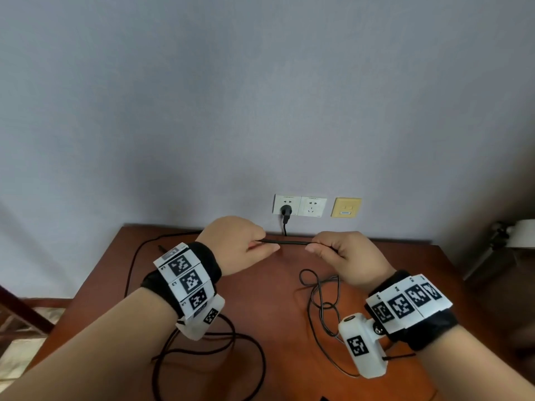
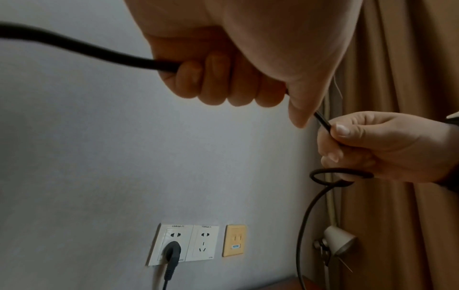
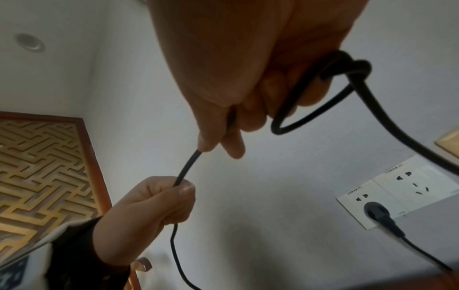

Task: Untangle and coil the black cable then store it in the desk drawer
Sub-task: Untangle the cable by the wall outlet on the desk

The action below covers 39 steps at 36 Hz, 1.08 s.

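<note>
A thin black cable [image 1: 285,242] is stretched taut between my two hands above the brown desk [image 1: 275,290]. My left hand [image 1: 240,246] grips one side of that short span in a fist. My right hand [image 1: 344,256] grips the other side, thumb on top. From the right hand the cable [image 3: 372,109] drops in a small twisted loop just below the fingers. More of it lies in loose tangled loops [image 1: 321,299] on the desk under the right hand, and a bigger loop [image 1: 214,351] lies under the left wrist. In the left wrist view the cable [image 2: 87,51] leaves my fist toward the left.
Two white wall sockets [image 1: 299,205] and a yellow plate [image 1: 346,207] sit just above the desk's back edge; a black plug [image 1: 286,211] is in the left socket. A white lamp [image 1: 521,233] stands at the right. A curtain [image 2: 397,196] hangs to the right.
</note>
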Each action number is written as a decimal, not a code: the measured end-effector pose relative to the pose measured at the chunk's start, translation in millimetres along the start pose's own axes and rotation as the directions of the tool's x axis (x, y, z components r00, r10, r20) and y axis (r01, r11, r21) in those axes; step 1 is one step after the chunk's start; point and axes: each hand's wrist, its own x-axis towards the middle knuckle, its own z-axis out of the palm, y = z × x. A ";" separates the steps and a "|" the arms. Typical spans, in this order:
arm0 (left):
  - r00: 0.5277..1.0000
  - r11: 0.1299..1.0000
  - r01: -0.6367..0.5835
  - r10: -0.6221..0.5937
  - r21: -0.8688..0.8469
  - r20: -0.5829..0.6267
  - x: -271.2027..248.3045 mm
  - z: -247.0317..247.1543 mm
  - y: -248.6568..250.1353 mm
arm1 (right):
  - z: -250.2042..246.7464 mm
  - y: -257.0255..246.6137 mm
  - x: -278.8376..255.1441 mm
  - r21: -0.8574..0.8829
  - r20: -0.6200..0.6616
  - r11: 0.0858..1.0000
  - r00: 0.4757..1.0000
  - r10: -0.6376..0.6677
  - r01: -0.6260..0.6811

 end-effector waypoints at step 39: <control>0.907 0.825 0.092 -0.301 -0.558 -0.295 -5.2 0.8 37.2 | 16.6 3.0 -4.0 0.286 -0.214 0.958 0.975 0.063 0.001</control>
